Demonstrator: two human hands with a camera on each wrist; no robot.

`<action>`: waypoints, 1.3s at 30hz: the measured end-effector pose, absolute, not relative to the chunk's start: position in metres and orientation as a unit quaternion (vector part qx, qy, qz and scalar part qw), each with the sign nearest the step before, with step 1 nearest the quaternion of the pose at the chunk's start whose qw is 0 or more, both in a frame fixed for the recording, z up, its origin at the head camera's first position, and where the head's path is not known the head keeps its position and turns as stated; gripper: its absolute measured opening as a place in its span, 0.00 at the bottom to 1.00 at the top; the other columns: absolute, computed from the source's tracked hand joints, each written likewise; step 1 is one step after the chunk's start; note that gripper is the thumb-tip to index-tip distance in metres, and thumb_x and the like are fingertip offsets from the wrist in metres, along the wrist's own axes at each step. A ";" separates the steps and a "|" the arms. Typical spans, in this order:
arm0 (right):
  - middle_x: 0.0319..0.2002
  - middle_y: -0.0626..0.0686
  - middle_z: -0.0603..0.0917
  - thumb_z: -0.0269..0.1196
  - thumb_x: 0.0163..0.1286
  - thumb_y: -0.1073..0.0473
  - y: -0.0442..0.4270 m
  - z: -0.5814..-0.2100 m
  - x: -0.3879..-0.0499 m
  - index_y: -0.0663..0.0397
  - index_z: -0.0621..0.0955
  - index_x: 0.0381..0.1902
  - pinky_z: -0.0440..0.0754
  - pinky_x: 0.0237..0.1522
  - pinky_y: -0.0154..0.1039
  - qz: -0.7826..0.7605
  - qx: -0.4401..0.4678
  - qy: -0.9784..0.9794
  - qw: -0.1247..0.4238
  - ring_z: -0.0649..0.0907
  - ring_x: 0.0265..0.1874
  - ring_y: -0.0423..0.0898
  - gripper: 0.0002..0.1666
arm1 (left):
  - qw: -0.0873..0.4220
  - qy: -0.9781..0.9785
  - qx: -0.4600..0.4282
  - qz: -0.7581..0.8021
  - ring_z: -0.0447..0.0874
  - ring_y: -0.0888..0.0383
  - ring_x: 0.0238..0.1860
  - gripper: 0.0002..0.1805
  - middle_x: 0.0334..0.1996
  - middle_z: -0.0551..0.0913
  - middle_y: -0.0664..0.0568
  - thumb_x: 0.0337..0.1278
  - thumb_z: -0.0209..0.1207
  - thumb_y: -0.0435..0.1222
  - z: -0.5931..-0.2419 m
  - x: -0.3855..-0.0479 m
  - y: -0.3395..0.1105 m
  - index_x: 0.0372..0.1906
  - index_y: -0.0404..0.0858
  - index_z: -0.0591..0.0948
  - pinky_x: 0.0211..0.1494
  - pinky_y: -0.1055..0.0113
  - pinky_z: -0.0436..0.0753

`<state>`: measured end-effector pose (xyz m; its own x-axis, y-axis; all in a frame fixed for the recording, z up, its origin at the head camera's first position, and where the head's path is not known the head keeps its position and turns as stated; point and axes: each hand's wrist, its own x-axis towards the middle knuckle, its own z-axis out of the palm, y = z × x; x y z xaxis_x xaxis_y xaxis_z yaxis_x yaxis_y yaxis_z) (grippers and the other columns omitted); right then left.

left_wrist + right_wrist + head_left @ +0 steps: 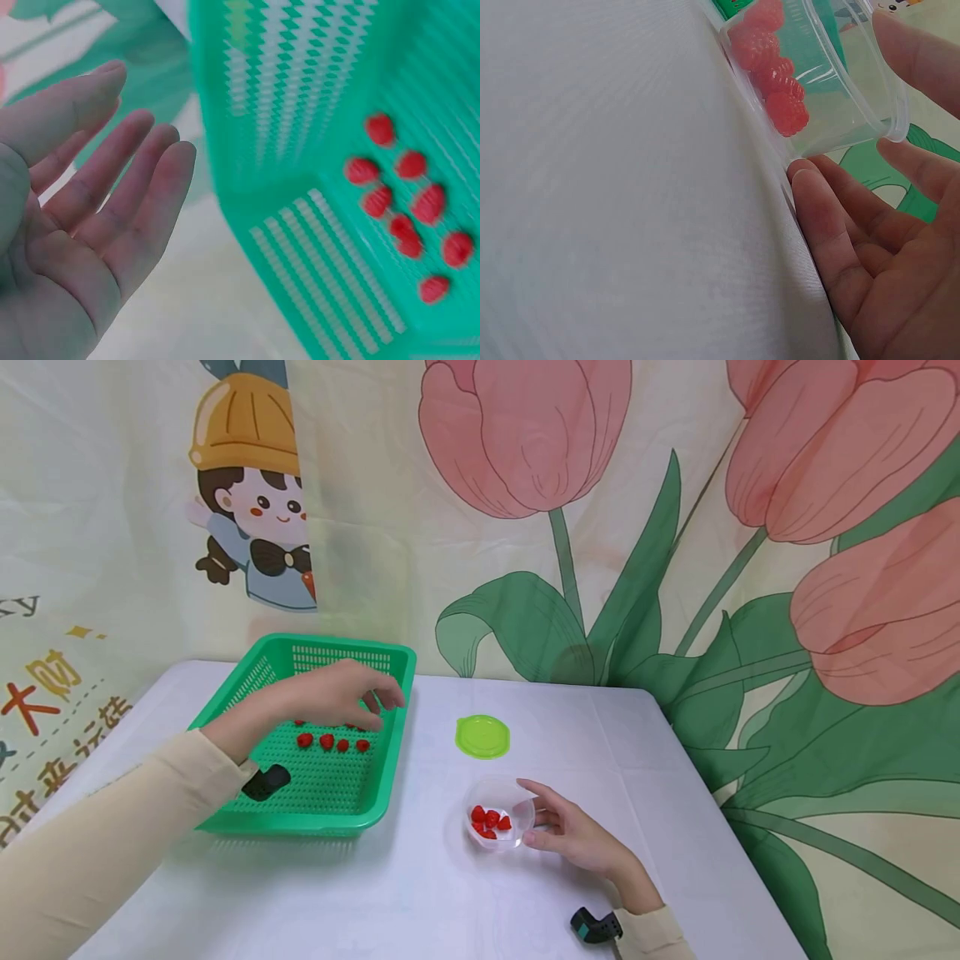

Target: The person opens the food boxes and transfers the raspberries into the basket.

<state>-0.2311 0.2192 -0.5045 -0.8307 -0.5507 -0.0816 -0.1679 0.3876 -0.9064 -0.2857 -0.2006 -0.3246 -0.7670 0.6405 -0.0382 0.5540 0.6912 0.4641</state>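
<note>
My left hand (345, 693) hovers above the green plastic basket (395, 752), fingers loosely bent and holding nothing. In the left wrist view its palm and parted fingers (154, 202) face the camera beside the basket wall. Several raspberries (327, 742) lie on the basket floor, some hidden beneath the hand in the head view. On the table, a small clear plastic cup (522, 814) holds several more raspberries (787, 112). My right hand (577, 835) holds the cup from its right side, thumb and fingers at the rim and wall.
A light-green round lid (482, 737) lies flat behind the cup, right of the basket. White cloth covers the table (360, 902). Behind it hangs a printed curtain (367, 527) with tulips and a cartoon figure.
</note>
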 end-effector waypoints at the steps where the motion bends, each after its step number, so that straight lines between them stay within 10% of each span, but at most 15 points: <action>1: 0.66 0.56 0.76 0.71 0.74 0.55 0.219 -0.505 -0.231 0.37 0.62 0.84 0.82 0.58 0.33 -0.507 -0.222 0.811 0.189 0.79 0.60 0.52 0.47 | 0.097 0.913 0.330 0.221 0.88 0.55 0.51 0.19 0.55 0.88 0.53 0.65 0.70 0.33 -0.324 -0.283 -0.195 0.59 0.43 0.86 0.56 0.55 0.87; 39: 0.64 0.55 0.80 0.70 0.75 0.55 0.219 -0.504 -0.230 0.35 0.63 0.83 0.81 0.59 0.33 -0.510 -0.208 0.810 0.199 0.79 0.61 0.53 0.45 | 0.216 0.852 0.422 0.223 0.86 0.61 0.45 0.16 0.47 0.89 0.51 0.64 0.70 0.27 -0.384 -0.259 -0.044 0.53 0.44 0.89 0.47 0.69 0.85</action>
